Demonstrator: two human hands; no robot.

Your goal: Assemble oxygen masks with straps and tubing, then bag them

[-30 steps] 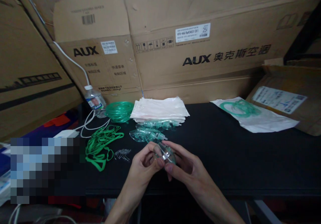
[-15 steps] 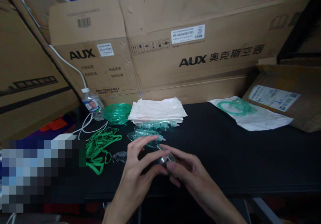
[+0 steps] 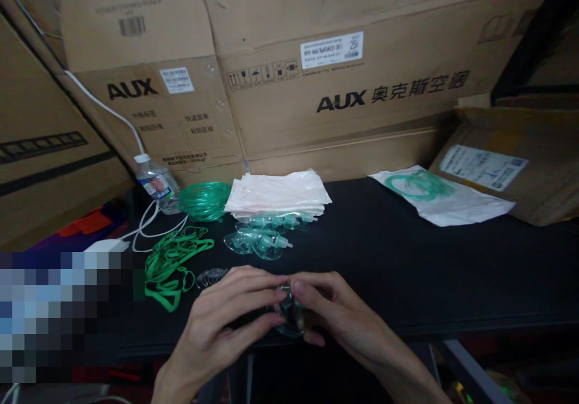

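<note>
Near the front edge of the black table, a small see-through green-tinted mask [image 3: 289,330] is between my two hands, largely covered by fingers. My left hand [image 3: 233,307] closes on its left side, fingertips pressed at its upper part. From the other side my right hand [image 3: 337,304] grips it, the thumb on top and other fingers curled beneath. A shiny patch shows between the fingertips; its detail is too blurred to make out. Beyond my hands lie several clear green masks [image 3: 260,244]. Several thin silvery strips [image 3: 211,277] lie just past my left hand.
Green elastic straps [image 3: 176,259] lie in a tangle at left. Behind them are coiled green tubing [image 3: 204,201], a plastic bottle [image 3: 158,187] and white cables. White packets [image 3: 278,193] are stacked at centre. A packet with tubing [image 3: 446,202] sits right, before cartons [image 3: 380,132].
My hands have come lower, nearer the table's front edge, with the mask turned between them. My left fingers, raised and spread before, now lie against it. The view has shifted slightly.
</note>
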